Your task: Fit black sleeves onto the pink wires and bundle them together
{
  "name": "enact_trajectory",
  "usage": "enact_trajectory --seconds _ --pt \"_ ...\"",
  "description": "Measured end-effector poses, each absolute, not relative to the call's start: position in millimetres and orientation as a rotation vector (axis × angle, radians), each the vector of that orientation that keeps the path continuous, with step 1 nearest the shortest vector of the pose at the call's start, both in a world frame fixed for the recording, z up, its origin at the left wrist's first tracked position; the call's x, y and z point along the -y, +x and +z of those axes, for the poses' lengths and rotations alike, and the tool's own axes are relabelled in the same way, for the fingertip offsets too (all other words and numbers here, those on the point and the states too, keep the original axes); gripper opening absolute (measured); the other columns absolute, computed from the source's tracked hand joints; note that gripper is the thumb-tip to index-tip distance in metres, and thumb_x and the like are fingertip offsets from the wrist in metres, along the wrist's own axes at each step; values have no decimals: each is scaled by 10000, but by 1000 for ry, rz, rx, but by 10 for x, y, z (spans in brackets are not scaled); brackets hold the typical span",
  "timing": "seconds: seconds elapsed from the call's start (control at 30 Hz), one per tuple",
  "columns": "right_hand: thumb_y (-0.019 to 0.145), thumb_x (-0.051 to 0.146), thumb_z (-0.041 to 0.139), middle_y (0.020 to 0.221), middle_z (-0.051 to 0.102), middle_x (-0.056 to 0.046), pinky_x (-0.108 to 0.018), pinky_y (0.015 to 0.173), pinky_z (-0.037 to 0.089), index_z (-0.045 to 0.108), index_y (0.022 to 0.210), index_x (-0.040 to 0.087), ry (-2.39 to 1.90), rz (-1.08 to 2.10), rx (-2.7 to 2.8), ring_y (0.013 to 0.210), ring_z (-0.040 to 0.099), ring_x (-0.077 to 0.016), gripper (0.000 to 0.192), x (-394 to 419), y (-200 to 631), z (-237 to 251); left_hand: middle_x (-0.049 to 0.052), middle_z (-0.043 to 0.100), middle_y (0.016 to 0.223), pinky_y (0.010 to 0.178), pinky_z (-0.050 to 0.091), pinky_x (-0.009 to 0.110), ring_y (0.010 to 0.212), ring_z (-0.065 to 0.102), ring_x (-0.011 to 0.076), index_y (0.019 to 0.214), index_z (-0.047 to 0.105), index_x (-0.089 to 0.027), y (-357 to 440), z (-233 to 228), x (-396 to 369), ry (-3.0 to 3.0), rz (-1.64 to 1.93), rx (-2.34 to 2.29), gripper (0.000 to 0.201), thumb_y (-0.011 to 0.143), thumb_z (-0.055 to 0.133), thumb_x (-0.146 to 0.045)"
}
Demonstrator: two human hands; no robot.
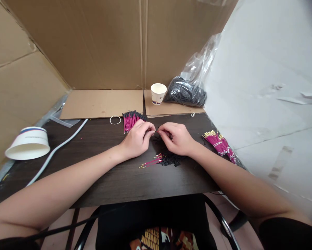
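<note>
My left hand (pixel 139 139) is closed in a pinch, its fingertips almost meeting those of my right hand (pixel 177 139), which pinches too. Between them shows a sliver of a thin wire (pixel 157 131), reddish and dark; the fingers hide most of it. Just below lies a pile of short black sleeves (pixel 171 159), partly under my right hand. A few loose pink wires (pixel 150 162) with gold-coloured tips stick out from it to the left. Behind my left hand sits a bunch of pink wires with black ends (pixel 131 119).
At right lies a banded bundle of pink wires (pixel 219 144) with gold tips. A paper cup (pixel 158 94) and a clear bag of black pieces (pixel 187 92) stand at the back. At left are a tipped cup (pixel 28 142), a white cable (pixel 59 147) and a white rubber band (pixel 115 120).
</note>
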State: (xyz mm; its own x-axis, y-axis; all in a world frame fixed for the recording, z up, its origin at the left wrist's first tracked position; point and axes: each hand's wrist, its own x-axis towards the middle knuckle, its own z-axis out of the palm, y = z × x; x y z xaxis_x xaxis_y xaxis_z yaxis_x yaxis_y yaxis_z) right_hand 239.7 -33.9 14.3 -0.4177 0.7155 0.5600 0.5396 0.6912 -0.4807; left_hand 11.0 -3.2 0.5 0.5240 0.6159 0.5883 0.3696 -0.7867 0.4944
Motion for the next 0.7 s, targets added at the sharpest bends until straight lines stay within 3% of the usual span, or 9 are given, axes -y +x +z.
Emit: enact_trajectory --seconds 0.7 --pt "1052 150 592 811 656 -26 -323 685 445 694 983 194 -979 320 2113 712 577 -176 131 335 2405 162 68 696 1016 904 579 418 993 662 242 1093 610 -214 101 12 51 2422 1085 -868 39 1096 573 -201"
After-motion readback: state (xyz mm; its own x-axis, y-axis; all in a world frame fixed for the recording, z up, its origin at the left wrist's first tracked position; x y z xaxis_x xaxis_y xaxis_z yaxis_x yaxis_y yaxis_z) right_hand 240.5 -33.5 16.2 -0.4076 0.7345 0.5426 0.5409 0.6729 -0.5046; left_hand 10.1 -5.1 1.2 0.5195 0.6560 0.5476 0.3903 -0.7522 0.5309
